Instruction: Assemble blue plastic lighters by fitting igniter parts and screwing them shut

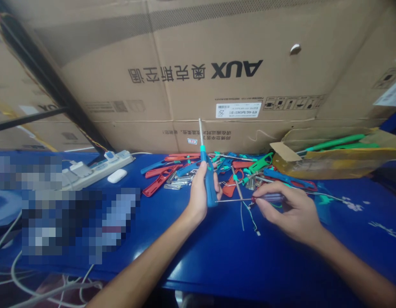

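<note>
Head view: left hand [199, 192] round blue lighter [211, 186], right hand [292, 207] round screwdriver [271, 198], upside-down "AUX" [237, 69] on cardboard [185, 98].

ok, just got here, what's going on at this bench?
A person's left hand holds a blue long-nosed lighter, metal nozzle up. The right hand holds a screwdriver level, its tip at the lower end of the lighter's handle; whether it touches is hard to tell. Behind the hands, red, blue and green lighter casings lie heaped with metal parts on the blue table.
</note>
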A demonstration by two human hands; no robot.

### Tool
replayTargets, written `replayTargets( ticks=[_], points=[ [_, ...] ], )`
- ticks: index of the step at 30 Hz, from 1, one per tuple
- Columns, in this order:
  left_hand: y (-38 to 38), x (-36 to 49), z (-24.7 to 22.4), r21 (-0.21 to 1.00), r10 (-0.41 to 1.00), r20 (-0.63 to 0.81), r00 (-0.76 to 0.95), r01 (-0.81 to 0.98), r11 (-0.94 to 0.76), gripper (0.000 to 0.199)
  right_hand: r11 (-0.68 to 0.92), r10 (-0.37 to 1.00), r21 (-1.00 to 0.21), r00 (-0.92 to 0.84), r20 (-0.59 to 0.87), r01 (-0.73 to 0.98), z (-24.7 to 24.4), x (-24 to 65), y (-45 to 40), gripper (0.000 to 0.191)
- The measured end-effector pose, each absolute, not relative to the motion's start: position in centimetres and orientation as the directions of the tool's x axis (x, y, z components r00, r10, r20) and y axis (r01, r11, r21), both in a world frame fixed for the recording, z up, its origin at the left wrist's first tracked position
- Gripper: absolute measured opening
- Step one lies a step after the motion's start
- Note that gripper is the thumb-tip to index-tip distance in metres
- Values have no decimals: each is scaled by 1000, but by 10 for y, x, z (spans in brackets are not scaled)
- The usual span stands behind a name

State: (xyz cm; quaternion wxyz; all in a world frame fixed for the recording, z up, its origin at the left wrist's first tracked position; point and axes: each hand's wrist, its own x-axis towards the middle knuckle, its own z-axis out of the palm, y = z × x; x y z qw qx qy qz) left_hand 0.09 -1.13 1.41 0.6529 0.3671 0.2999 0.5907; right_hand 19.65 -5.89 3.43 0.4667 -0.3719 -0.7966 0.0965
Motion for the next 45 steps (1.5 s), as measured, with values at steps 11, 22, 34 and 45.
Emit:
replayTargets(
  ticks=[11,22,34,45],
  points=[
    [-9,-2,9,866,995,19,96,-499,32,47,747,665,-506,-459,590,431,33,202,-58,12],
    [-6,-6,3,920,998,65,-20,-387,-68,55,571,813,-621,-477,333,538,33,208,-55,18],
    [-6,-10,4,924,990,120,-73,-357,-138,50,469,865,-694,-444,236,546,28,203,-53,24],
    [-6,-10,5,934,985,151,-85,-314,-170,56,481,864,-649,-445,236,590,27,203,-50,29]
  ],
)
